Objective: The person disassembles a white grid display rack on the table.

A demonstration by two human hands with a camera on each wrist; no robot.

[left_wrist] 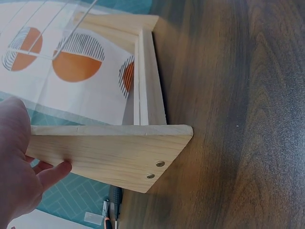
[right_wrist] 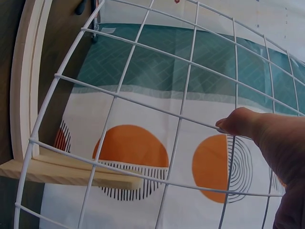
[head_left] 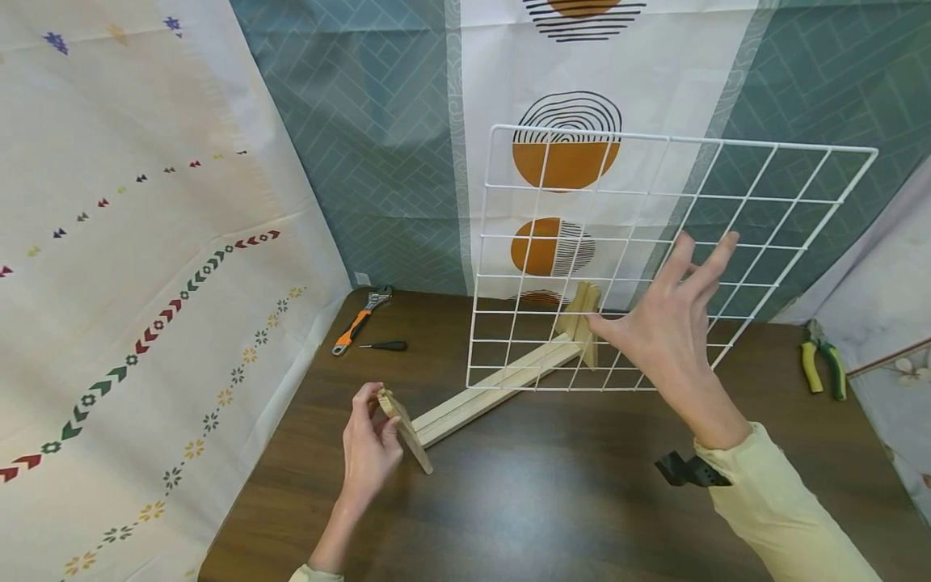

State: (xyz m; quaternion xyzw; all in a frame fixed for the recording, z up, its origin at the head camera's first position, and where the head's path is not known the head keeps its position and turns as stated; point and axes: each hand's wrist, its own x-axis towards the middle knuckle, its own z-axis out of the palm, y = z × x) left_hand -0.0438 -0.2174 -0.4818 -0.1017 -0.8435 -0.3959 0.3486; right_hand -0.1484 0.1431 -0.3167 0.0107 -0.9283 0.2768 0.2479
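Note:
My left hand [head_left: 367, 453] pinches the upper part of a wooden end panel [head_left: 407, 432], thumb on one face and fingers on the other. Two screw heads [left_wrist: 160, 164] show on its outer face in the left wrist view. Wooden rails [head_left: 465, 411] run from this panel to a second end panel [head_left: 579, 319] at the back, partly seen through a white wire grid [right_wrist: 180, 116]. My right hand [head_left: 672, 331] grips the grid's wires with thumb and spread fingers. The grid is tilted above the rails; whether it touches them I cannot tell.
An orange-handled adjustable wrench [head_left: 356, 327] and a black screwdriver [head_left: 389, 346] lie at the table's back left. Yellow-green pliers [head_left: 824, 364] lie at the right edge. Patterned cloth [head_left: 364, 121] hangs behind the brown table [head_left: 567, 493].

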